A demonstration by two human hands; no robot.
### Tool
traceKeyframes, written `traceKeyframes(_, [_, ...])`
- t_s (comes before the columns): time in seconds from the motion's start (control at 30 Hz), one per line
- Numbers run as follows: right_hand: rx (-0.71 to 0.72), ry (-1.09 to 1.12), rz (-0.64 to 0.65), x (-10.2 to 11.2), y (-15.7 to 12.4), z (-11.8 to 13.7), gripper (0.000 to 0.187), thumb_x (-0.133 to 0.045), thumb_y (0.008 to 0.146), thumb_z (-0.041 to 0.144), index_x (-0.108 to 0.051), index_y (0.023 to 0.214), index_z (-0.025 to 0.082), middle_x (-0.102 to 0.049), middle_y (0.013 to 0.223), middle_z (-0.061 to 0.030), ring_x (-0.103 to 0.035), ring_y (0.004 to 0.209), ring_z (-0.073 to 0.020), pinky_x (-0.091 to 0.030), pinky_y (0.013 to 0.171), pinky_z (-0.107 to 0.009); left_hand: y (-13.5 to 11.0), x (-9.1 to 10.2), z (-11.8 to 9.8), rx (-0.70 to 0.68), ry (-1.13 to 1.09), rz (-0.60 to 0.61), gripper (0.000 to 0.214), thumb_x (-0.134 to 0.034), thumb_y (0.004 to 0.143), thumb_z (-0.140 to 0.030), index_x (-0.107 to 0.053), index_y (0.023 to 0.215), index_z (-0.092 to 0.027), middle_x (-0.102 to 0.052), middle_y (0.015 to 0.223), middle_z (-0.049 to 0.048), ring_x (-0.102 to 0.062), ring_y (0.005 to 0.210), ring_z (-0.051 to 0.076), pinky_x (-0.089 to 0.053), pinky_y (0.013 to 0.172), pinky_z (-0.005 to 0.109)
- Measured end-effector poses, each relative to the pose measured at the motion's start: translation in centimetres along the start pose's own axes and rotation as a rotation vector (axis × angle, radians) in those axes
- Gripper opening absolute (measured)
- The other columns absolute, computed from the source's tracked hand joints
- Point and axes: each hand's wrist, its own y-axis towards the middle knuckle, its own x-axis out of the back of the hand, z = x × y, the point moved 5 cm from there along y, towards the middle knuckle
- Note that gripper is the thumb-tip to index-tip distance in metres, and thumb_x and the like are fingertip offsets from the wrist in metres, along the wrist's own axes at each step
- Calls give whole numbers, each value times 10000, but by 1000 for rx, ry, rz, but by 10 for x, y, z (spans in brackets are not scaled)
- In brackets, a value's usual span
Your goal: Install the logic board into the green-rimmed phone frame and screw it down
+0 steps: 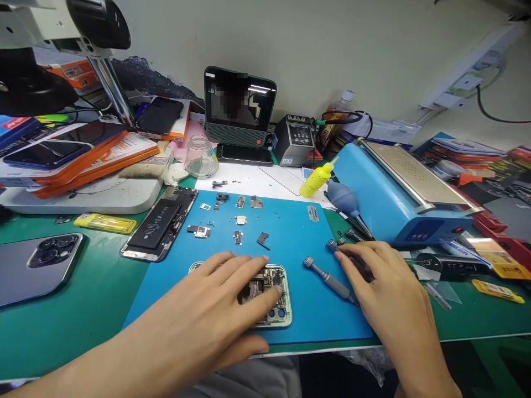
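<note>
My left hand (215,298) lies palm down over an opened phone housing (287,320), fingers stretched out and apart. One fingertip touches the exposed board (271,276); the hand hides the left of the housing. On the right, my right hand (385,287) is closed on a dark screwdriver (332,245) with its grey cap end pointing left. A second, grey screwdriver (334,284) lies on the blue mat (315,326) between the hands. Small metal phone parts, including a camera module (223,197) and a bracket (240,220), are spread beyond the housing.
A phone screen assembly (160,224) with a battery lies left of the mat, near a purple phone (45,265). A blue heating plate machine (373,188), an air blower (342,198) and a yellow bottle (317,179) stand at back right. A glass jar (201,157) is behind.
</note>
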Motion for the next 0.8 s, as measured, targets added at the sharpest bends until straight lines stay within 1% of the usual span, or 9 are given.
traceKeyframes(0.07, [-8, 43, -74, 7, -2, 5, 420, -623, 1202, 618, -863, 1157, 276, -862, 1156, -81, -813, 1074, -337, -545, 840, -445, 2, -3, -4, 8, 15, -13, 630, -900, 1064, -591, -669, 1562, -283, -773, 1604, 137, -777, 1391, 391, -696, 1030, 584])
traceKeyframes(0.13, [-44, 107, -212, 19, -7, 10, 313, -701, 1189, 534, -834, 1206, 251, -876, 1162, -106, -812, 1018, -323, -558, 860, -453, 3, -5, -6, 12, 32, -23, 503, -808, 1138, -531, -679, 1556, -282, -787, 1581, 138, -784, 1388, 391, -697, 1007, 580])
traceKeyframes(0.2, [-78, 220, -355, 31, -14, 18, 254, -718, 1194, 458, -799, 1152, 221, -883, 1117, -133, -800, 870, -288, -570, 765, -437, 3, -5, -7, 9, 40, -25, 401, -688, 1206, -472, -687, 1557, -277, -800, 1564, 141, -793, 1379, 385, -698, 993, 578])
traceKeyframes(0.27, [-88, 373, -426, 37, -20, 26, 227, -724, 1191, 404, -758, 1065, 218, -884, 1039, -127, -768, 705, -245, -564, 624, -407, 2, -4, -8, 1, 42, -32, 349, -605, 1236, -416, -697, 1542, -276, -808, 1554, 144, -798, 1379, 382, -702, 984, 576])
traceKeyframes(0.33, [-80, 526, -433, 38, -24, 34, 179, -748, 1173, 362, -728, 1060, 225, -884, 987, -94, -756, 622, -214, -586, 556, -383, 1, -1, -7, -3, 38, -48, 311, -574, 1238, -357, -712, 1505, -277, -815, 1545, 151, -805, 1372, 377, -709, 971, 566])
traceKeyframes(0.43, [-81, 678, -426, 31, -29, 42, 98, -773, 1151, 300, -704, 1165, 231, -894, 1003, -51, -775, 624, -186, -648, 585, -352, -1, 2, -5, 3, 21, -71, 283, -550, 1230, -278, -729, 1449, -283, -827, 1535, 144, -814, 1373, 356, -726, 974, 546])
traceKeyframes(0.53, [-93, 752, -408, 23, -35, 48, 76, -756, 1158, 265, -708, 1206, 232, -890, 1001, -24, -786, 654, -161, -640, 580, -302, -2, 1, -3, 7, 8, -63, 274, -549, 1222, -261, -750, 1407, -289, -816, 1567, 134, -813, 1384, 359, -743, 978, 550])
traceKeyframes(0.7, [-125, 743, -341, 22, -52, 57, 96, -691, 1193, 286, -778, 1207, 247, -803, 906, 8, -792, 781, -164, -643, 668, -275, 0, 2, -2, 23, -9, -51, 275, -528, 1230, -266, -774, 1352, -286, -818, 1546, 141, -826, 1358, 376, -767, 932, 575])
traceKeyframes(0.8, [-68, 583, -214, 26, -58, 64, 100, -721, 1161, 263, -820, 1173, 262, -819, 1042, -23, -802, 992, -169, -629, 829, -251, 1, 4, -4, 21, -16, -58, 340, -453, 1259, -266, -782, 1347, -281, -823, 1534, 136, -831, 1358, 364, -768, 953, 575])
